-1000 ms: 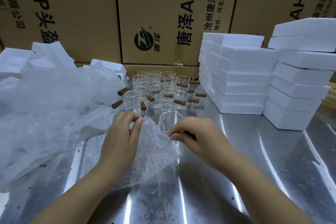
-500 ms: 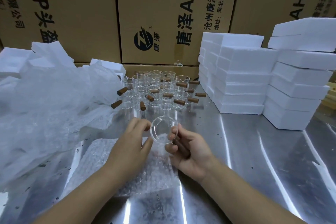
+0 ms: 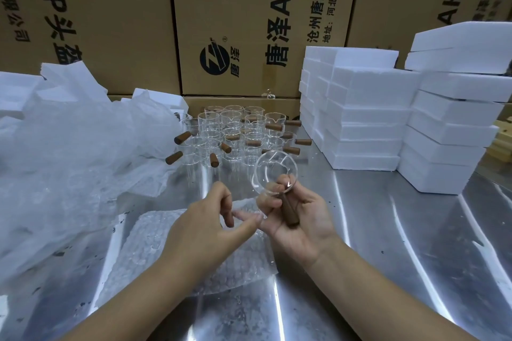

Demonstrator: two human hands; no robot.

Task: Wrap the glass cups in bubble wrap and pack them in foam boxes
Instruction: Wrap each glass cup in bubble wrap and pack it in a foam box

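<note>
Nearest me, a bubble wrap sheet (image 3: 177,252) lies flat on the steel table (image 3: 388,257), running under my left forearm and wrist. My left hand (image 3: 210,219) hovers above its far part, fingers loosely curled and thumb stretched toward my other hand; I cannot make out anything held in it. My right hand (image 3: 299,219) is palm up just beside it, its fingers wrapped round the wooden handle (image 3: 289,210) of a glass cup (image 3: 274,174), with the thumb pressed against the glass near where the handle joins. The cup is lifted off the table and tipped so its round mouth faces me, above the far edge of the sheet. Beyond it, a cluster of glass cups (image 3: 235,133) with the same brown handles stands upright on the table, handles pointing various ways. To the left of them spreads a big crumpled heap of bubble wrap (image 3: 69,152). To the right, white foam boxes (image 3: 360,119) are piled in two stacks, standing side by side. Behind everything rise brown cartons (image 3: 249,22) printed with black lettering.
</note>
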